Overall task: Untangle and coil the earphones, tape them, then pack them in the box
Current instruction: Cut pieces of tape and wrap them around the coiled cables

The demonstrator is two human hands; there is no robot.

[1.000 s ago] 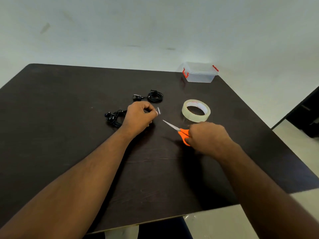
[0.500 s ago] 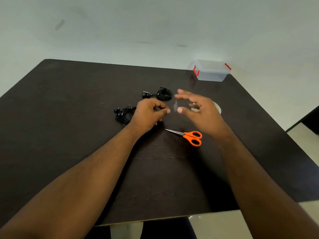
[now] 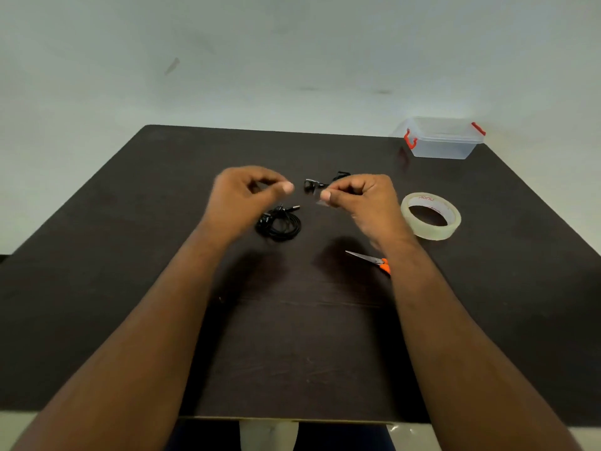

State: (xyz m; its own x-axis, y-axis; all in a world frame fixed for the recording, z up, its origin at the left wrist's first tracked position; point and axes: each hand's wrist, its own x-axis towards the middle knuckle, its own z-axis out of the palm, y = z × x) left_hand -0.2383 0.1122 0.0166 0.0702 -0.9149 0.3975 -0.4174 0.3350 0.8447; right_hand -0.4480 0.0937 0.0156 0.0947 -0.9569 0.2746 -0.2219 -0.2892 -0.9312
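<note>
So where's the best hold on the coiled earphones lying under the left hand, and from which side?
Pinch across the bundled loops of the coiled earphones from above. The coil lies flat on the table, loose plug end toward the far side, so clamping the ring's near or right side probably keeps the turns together.

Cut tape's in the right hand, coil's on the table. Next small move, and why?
Probably bring the tape piece, pinched in the right hand, down onto the coiled earphones. That coil lies loose on the table just below the left hand, whose fingers curl on nothing visible, so it could steady the coil. The scissors are set down and the box waits.
</note>
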